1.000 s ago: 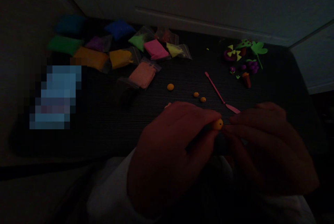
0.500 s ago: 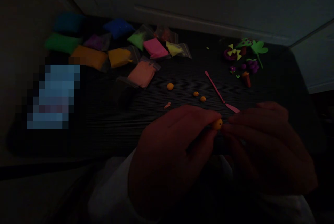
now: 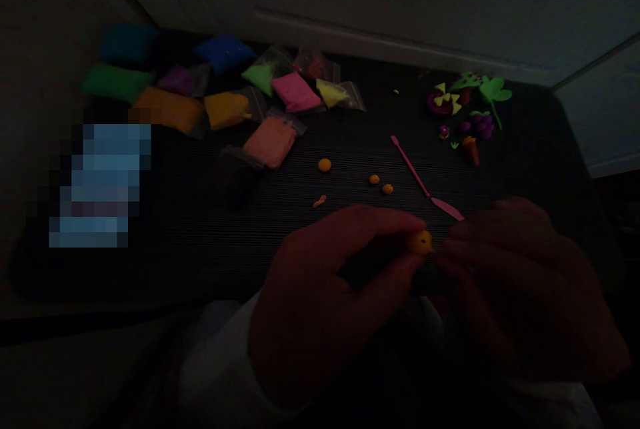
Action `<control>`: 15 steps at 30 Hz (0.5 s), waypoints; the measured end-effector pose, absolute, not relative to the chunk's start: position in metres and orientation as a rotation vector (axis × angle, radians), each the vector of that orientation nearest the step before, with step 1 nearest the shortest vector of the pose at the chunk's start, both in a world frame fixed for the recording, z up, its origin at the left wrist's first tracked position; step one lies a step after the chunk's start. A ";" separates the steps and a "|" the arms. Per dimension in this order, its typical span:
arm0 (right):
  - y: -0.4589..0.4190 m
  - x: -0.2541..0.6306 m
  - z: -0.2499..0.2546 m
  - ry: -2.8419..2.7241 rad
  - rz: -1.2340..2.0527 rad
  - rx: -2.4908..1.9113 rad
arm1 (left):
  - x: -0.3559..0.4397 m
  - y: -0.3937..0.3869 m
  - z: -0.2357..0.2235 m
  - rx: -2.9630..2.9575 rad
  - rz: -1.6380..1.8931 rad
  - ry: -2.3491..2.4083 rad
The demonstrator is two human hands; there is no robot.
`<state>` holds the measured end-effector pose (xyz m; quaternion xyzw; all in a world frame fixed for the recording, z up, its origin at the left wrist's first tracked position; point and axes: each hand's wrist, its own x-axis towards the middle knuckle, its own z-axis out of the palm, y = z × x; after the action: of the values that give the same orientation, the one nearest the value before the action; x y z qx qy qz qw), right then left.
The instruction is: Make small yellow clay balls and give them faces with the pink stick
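Observation:
My left hand (image 3: pixel 320 289) pinches a small yellow-orange clay ball (image 3: pixel 421 242) between thumb and fingertips; a dark dot shows on its side. Just right of the ball, my right hand (image 3: pixel 530 275) has its fingertips drawn together at a tiny pointed bit on the ball's edge. Whatever those fingers hold is too dark to make out. Beyond the hands lie two small orange clay pieces (image 3: pixel 381 184), a plain orange ball (image 3: pixel 325 165) and a scrap of peach clay (image 3: pixel 319 201). A pink modelling tool (image 3: pixel 410 165) rests with its blade near my right fingers.
Bags of coloured clay, among them a peach one (image 3: pixel 271 141) and a pink one (image 3: pixel 296 92), spread over the dark table's left and back. Finished clay shapes, including a purple bowl (image 3: pixel 440 105) and a green flower (image 3: pixel 495 90), sit at right. A blurred bright screen (image 3: pixel 100 185) lies far left.
The clay ball has turned slightly and shifted a little to the right, showing more of its dotted side. My right hand has drawn slightly right and down.

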<state>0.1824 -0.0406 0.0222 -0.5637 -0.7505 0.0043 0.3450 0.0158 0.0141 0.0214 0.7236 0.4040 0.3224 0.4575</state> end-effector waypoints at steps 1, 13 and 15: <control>-0.041 0.184 0.022 -1.940 0.032 -1.453 | 0.016 0.014 0.021 1.745 0.792 0.987; -0.048 0.190 -0.003 -1.747 0.094 -1.346 | 0.018 0.014 0.013 1.133 0.723 0.812; -0.050 0.191 -0.007 -1.714 0.083 -1.381 | 0.018 0.015 0.011 1.076 0.710 0.807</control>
<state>0.1905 -0.0503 -0.0071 -0.5591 -0.6939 0.0336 0.4526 0.0178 0.0146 0.0107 0.4876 0.3656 0.3216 0.7247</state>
